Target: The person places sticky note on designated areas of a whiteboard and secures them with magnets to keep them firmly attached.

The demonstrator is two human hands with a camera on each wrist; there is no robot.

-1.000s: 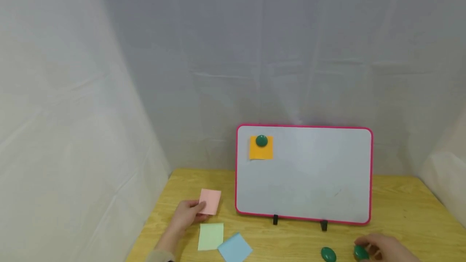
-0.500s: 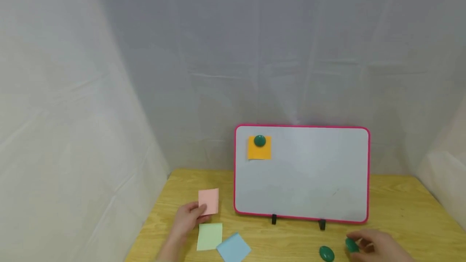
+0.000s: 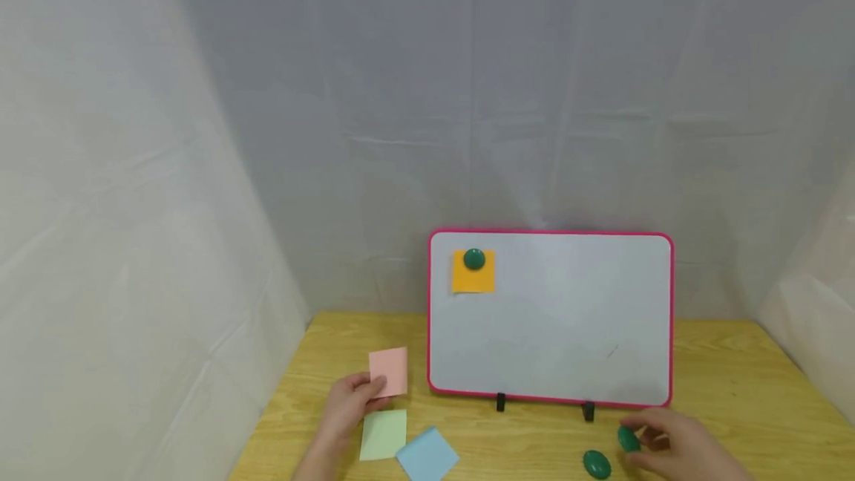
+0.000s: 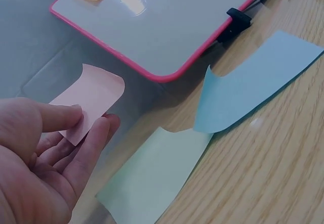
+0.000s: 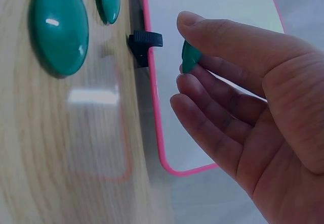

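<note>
I had the pink note pinched in my left hand just left of the board, nearer it than my right hand, which pinched a magnet below the board's right corner.

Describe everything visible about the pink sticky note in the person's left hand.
The pink sticky note is a small, pale pink paper square, blank on the side that shows. The left hand pinches its lower corner between thumb and fingers, holding it up off the wooden table, so it stands tilted with its top edge curling. It hangs just left of the whiteboard, apart from its pink frame, and above the green note. Nothing but the hand touches it.
</note>
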